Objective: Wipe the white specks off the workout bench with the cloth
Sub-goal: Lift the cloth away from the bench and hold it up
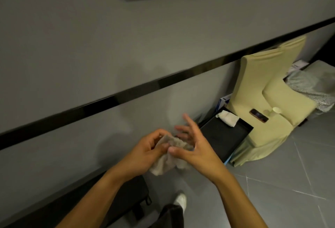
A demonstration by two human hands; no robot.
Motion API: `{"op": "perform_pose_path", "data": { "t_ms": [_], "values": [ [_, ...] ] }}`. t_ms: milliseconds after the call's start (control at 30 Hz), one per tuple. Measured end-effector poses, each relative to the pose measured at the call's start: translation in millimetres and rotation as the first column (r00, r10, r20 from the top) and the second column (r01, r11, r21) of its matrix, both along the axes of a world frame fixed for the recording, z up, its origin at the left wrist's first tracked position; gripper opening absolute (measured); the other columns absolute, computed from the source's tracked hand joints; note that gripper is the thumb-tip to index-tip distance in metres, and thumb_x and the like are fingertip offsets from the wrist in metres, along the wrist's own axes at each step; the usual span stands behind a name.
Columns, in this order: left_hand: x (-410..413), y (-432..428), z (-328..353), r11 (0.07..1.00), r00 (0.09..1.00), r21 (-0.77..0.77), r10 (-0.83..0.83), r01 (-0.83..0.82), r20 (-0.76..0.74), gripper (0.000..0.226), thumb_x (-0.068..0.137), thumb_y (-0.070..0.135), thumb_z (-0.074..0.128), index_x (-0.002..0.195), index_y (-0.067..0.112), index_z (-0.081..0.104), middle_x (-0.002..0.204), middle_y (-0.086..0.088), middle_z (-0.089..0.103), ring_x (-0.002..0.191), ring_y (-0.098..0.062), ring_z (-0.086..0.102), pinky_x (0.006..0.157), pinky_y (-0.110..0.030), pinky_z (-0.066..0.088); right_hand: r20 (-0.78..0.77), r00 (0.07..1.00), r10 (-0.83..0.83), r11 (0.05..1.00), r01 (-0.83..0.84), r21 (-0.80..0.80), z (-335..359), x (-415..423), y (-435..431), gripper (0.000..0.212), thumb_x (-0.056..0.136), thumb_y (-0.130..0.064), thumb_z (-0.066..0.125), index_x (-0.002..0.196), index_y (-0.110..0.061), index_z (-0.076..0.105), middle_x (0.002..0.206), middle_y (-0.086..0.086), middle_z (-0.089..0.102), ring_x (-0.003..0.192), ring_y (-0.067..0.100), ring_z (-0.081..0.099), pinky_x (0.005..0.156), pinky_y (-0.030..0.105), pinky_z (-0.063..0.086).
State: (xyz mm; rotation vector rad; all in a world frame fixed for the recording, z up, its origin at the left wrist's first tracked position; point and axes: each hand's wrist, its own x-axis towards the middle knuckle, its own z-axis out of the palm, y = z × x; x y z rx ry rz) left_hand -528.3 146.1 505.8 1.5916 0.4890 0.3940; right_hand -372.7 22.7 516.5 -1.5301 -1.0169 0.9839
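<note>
Okay, both hands are up in the middle of the frame, meeting over the cloth (168, 163). The left hand (149, 152) has its fingers curled around the crumpled beige fabric, gripping it from the left side. The right hand (196, 148) is mostly spread: its fingers (188, 125) fan out straight towards the wall, and only the thumb lies against the cloth's top edge, right beside the left thumb. The bunched cloth hangs below the two hands, clear of any surface.

Down at the lower left, the black padded workout bench (139, 191) shows beneath the left forearm, running along the grey wall; from this angle I can't make out any specks on it. A white shoe (181, 200) stands on the tiled floor (272, 182) just right of the bench's end.

Over on the right, a chair under a pale yellow-green cover (268, 86) carries a phone (258, 115) and a small paper cup (276, 110) on its seat. Just left of it sits a black box (226, 137) with a folded white rag (228, 118) on its far corner.
</note>
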Motion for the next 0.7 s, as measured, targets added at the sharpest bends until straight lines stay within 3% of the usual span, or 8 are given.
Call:
{"op": "perform_pose_path", "data": {
  "t_ms": [67,133,300,400,500,567,633,700],
  "values": [
    [36,14,-4,0.99,0.998,0.124,-0.061,0.061,-0.004,0.024,0.096,0.031,0.061,0.11,0.013,0.068,0.109,-0.004,0.073,0.103,-0.019,0.07,0.09,-0.031,0.055,0.099,0.992,0.075,0.997,-0.074,-0.008,6,37,15,0.051,0.082,-0.031,0.082,0.129,-0.024,0.064,0.114,-0.003,0.072,0.107,0.012,0.068,0.094,0.042,0.056],
    [70,27,-7,0.978,0.996,0.193,-0.081,0.084,-0.02,0.018,0.099,0.024,0.063,0.115,0.02,0.07,0.109,0.003,0.073,0.104,-0.014,0.07,0.091,-0.029,0.055,0.176,0.984,0.021,1.0,-0.019,-0.013,7,69,28,0.019,0.087,-0.025,0.077,0.103,-0.015,0.074,0.096,0.003,0.075,0.092,0.019,0.072,0.086,0.048,0.056],
    [146,43,-27,0.98,0.988,0.144,-0.121,0.134,-0.091,0.04,0.091,0.017,0.076,0.125,0.032,0.063,0.11,0.013,0.073,0.104,-0.008,0.071,0.084,-0.028,0.059,0.316,0.945,-0.084,0.992,0.11,-0.066,-13,139,42,0.008,0.096,-0.027,0.066,0.091,-0.022,0.07,0.081,-0.001,0.07,0.074,0.018,0.066,0.068,0.039,0.055],
    [192,51,-41,0.984,0.992,0.18,0.005,0.018,-0.129,0.028,0.092,0.022,0.074,0.115,0.033,0.062,0.092,0.01,0.076,0.087,-0.007,0.073,0.074,-0.032,0.061,0.32,0.93,-0.181,0.975,0.212,-0.066,-28,185,45,0.015,0.1,-0.023,0.06,0.085,-0.024,0.066,0.073,-0.015,0.065,0.066,0.003,0.06,0.06,0.019,0.047],
    [231,64,-50,0.976,0.974,0.181,0.154,-0.124,-0.164,0.008,0.088,0.03,0.077,0.092,0.027,0.071,0.077,0.006,0.075,0.072,-0.012,0.072,0.066,-0.033,0.058,0.289,0.914,-0.283,0.952,0.304,-0.029,-43,226,41,0.017,0.103,-0.026,0.052,0.091,-0.021,0.063,0.081,-0.01,0.067,0.071,0.009,0.063,0.06,0.026,0.051],
    [262,64,-51,0.977,0.969,0.068,0.208,-0.201,-0.134,0.012,0.085,0.037,0.079,0.088,0.028,0.072,0.073,0.003,0.074,0.067,-0.011,0.068,0.062,-0.027,0.054,0.251,0.907,-0.339,0.936,0.353,-0.012,-53,251,39,0.019,0.105,-0.026,0.047,0.093,-0.019,0.059,0.085,-0.01,0.066,0.074,0.011,0.063,0.063,0.032,0.054],
    [296,51,-56,0.933,0.965,-0.248,0.253,-0.262,-0.068,0.027,0.084,0.033,0.079,0.107,0.028,0.065,0.08,0.001,0.073,0.074,-0.013,0.067,0.064,-0.024,0.054,0.117,0.897,-0.425,0.904,0.427,0.008,-61,276,41,0.02,0.107,-0.023,0.042,0.093,-0.017,0.056,0.081,-0.013,0.065,0.071,0.005,0.061,0.064,0.027,0.053],
    [332,29,-70,0.836,0.971,-0.506,0.239,-0.214,-0.015,0.055,0.082,0.022,0.072,0.131,0.033,0.05,0.103,-0.006,0.075,0.094,-0.02,0.072,0.076,-0.034,0.059,-0.046,0.889,-0.455,0.89,0.456,0.006,-71,307,42,0.023,0.107,-0.028,0.041,0.094,-0.018,0.056,0.08,-0.008,0.063,0.075,0.009,0.06,0.069,0.028,0.053]
  ]
}}
